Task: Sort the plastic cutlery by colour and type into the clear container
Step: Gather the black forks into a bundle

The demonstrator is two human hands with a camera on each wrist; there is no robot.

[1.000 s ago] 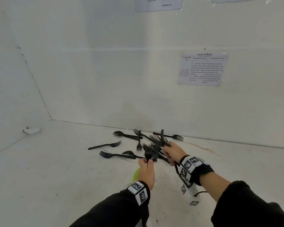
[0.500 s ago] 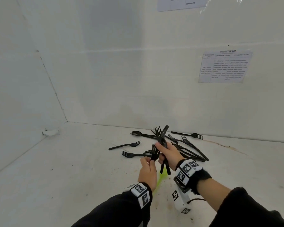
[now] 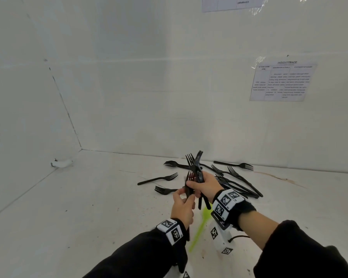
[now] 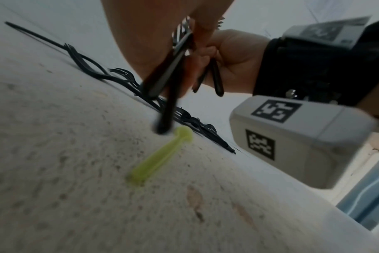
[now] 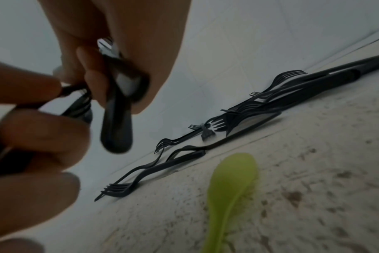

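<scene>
Left hand (image 3: 182, 207) and right hand (image 3: 206, 185) raised side by side, fingers of both curled in a grip; wrists banded, forearms black-sleeved.

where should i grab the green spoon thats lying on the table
Take the green spoon by its handle, coming from above at the near end. It lies flat on the table, bowl pointing away under the right hand and its forks; the handle end nearest you is clear, so fingers can pinch its narrow edges.
</scene>
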